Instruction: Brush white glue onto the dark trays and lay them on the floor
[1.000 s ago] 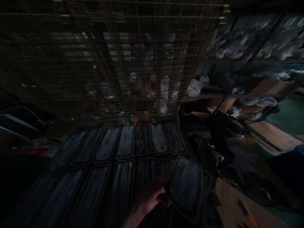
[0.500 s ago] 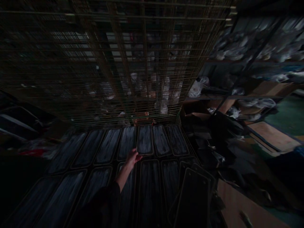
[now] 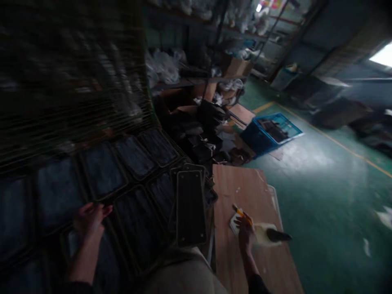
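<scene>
My left hand (image 3: 92, 218) is over the rows of dark rectangular panels (image 3: 102, 169), with its fingers loosely bent, apart and holding nothing I can see. The panels have pale edging and streaky, whitish faces. My right hand (image 3: 245, 230) is closed around a yellow-handled brush (image 3: 243, 215), whose dark end points up and left. Under the brush lies a small white dish (image 3: 234, 224), partly hidden by that hand. Beside it, a pale bottle (image 3: 263, 234) with a black tip lies on the wooden board (image 3: 228, 188). Motion blurs the picture.
Between my hands, a stack of black panels (image 3: 190, 208) rests near the board. Behind the panels rises a wire mesh rack (image 3: 122, 106). Shelves with plastic bags (image 3: 165, 67) stand farther back. A blue crate (image 3: 260, 136) sits on the green floor (image 3: 330, 196).
The view has swung to the right, bringing the board, the blue crate and more floor into sight. My right hand with the brush has come into view. My left hand stays over the panels.
</scene>
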A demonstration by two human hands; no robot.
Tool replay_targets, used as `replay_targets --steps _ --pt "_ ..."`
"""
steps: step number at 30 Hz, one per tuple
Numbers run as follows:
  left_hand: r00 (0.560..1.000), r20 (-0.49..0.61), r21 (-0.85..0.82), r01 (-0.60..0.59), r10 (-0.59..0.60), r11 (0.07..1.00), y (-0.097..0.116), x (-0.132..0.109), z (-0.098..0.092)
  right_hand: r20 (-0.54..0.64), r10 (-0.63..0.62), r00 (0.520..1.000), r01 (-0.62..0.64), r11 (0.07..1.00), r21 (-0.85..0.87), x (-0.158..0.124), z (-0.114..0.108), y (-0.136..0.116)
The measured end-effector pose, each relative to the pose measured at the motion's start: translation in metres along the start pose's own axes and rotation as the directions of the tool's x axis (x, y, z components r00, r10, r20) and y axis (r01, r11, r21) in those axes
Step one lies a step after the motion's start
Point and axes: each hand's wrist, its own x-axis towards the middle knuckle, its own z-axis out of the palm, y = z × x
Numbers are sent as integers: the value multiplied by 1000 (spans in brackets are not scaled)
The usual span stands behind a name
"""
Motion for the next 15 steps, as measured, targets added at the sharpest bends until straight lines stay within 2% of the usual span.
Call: replay_targets --steps 1,2,4,7,10,12,13,15 --pt "999 -24 24 37 -36 999 -8 -6 -1 -57 32 998 -35 998 -50 -5 -15 13" --pt "1000 5 49 6 -6 999 -15 -16 -2 -108 60 992 -69 994 -88 -11 -31 26" --pt "981 190 109 -54 33 993 -23 -45 -3 -190 104 976 -128 984 -124 -23 -61 50" --pt "863 503 225 -69 -55 972 -25 -107 8 -229 132 964 -170 973 -156 -35 -89 74" --pt "703 687 336 -83 -184 938 -24 -165 31 -216 120 969 -164 967 -197 -30 -97 89" --pt "618 755 382 -139 -222 914 -28 -192 44 -210 111 971 -160 959 -233 -20 -97 98" --pt "596 770 398 -169 -228 902 -31 -201 48 -210 110 972 -162 954 -251 -14 -97 104" --pt "597 769 430 -219 -229 876 -39 -211 53 -212 114 970 -173 944 -282 -4 -96 117"
